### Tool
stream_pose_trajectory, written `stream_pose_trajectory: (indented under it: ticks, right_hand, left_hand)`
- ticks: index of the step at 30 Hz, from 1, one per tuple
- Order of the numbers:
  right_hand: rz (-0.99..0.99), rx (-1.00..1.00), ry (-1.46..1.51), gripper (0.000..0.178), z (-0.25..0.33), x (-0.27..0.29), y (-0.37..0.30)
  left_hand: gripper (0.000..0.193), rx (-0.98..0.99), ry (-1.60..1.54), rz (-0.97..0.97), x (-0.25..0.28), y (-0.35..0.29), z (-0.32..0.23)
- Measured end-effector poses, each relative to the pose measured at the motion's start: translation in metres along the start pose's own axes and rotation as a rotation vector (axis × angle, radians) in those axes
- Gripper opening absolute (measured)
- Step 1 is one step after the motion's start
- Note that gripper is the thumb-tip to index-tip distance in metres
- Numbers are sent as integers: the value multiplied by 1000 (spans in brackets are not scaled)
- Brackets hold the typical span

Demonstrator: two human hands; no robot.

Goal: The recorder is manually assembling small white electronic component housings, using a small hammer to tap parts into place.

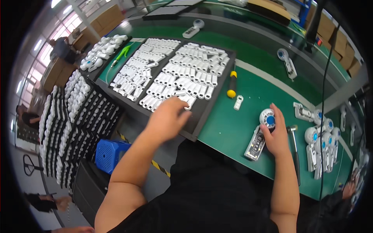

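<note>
My left hand (167,118) reaches over the near corner of a black tray (206,112) packed with several small white plastic parts (186,73); its fingertips touch one white part (189,101) at the tray's near end. My right hand (276,134) rests on a white handheld device (261,134) with a round head and a blue centre, lying on the green table (229,132). Its open back shows a circuit board. The fingers curl over the head.
A yellow-tipped black tool (232,83) and a loose white part (238,102) lie right of the tray. A small hammer (295,149) lies beside my right hand. Several finished white devices (320,145) are piled at right. Stacked black trays (77,124) and a blue crate (110,153) stand at left.
</note>
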State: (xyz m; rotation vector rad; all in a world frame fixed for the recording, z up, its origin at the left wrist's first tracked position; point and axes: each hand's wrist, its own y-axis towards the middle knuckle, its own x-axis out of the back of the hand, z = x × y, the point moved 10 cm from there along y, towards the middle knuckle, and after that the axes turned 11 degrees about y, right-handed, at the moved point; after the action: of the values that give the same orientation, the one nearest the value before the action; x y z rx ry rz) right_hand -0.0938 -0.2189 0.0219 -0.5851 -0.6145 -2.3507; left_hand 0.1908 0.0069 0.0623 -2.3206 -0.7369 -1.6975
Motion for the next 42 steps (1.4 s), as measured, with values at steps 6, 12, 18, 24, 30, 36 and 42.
stream_pose_trajectory:
  ticks: [6,12,18,24,30,36,42]
  right_hand:
    - [-65,-1,40,74,-6,10,-5]
    - [-84,30,78,72,-13,16,-5]
    - [-100,114,20,69,0,16,-5]
    - [-191,261,-83,63,46,32,-10]
    - [48,546,-5,54,124,5,-22]
    - [72,568,13,44,114,8,-29]
    - [40,480,15,43,102,19,-45]
  left_hand:
    - [15,-61,164,49,-13,30,17]
    - [13,-352,163,58,-25,34,-1]
    - [10,-302,8,112,-13,45,0]
    - [20,-200,-1136,370,-40,60,-39]
    - [25,-22,-1501,737,-94,44,-116]
    - [28,-47,-1598,888,-122,28,-168]
    - [32,-10,-1601,924,-135,18,-190]
